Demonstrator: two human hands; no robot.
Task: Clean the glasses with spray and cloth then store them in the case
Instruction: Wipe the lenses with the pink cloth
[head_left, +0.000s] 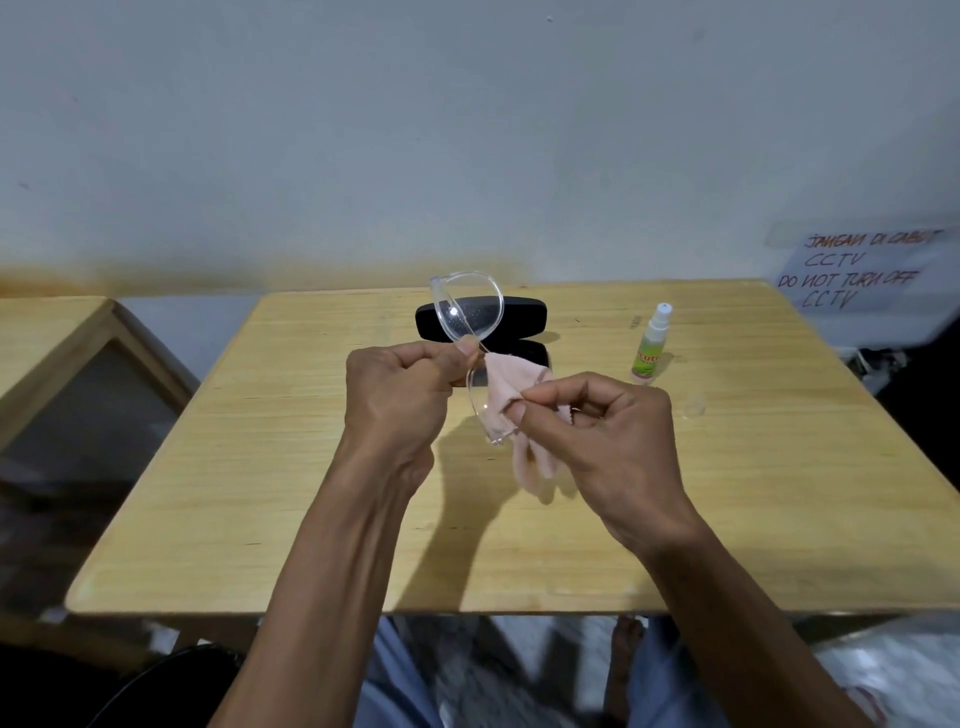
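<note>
Two hands work above the wooden counter (311, 467): the left hand (400, 395) pinches the clear-framed glasses (470, 312) at the bridge, holding them on end so one lens stands up in front of the open black case (519, 312), while the right hand (597, 431) pinches a pink cloth (511, 389) around the lower lens. As I judge it, the main risk is the narrow grip at the bridge; firm rubbing could twist the frame or let it slip down onto the counter. Droplets seem to speckle the upper lens, so stowing the glasses too soon could leave it smeared. The small spray bottle (649, 348) stands upright to the right, well apart from the hands; its green label shows red lettering, partly legible as "cuto". A taped paper note (857, 270) on the wall reads "JANGAN DI CABUT CCTV / DO NOT TURN OFF CCTV".
</note>
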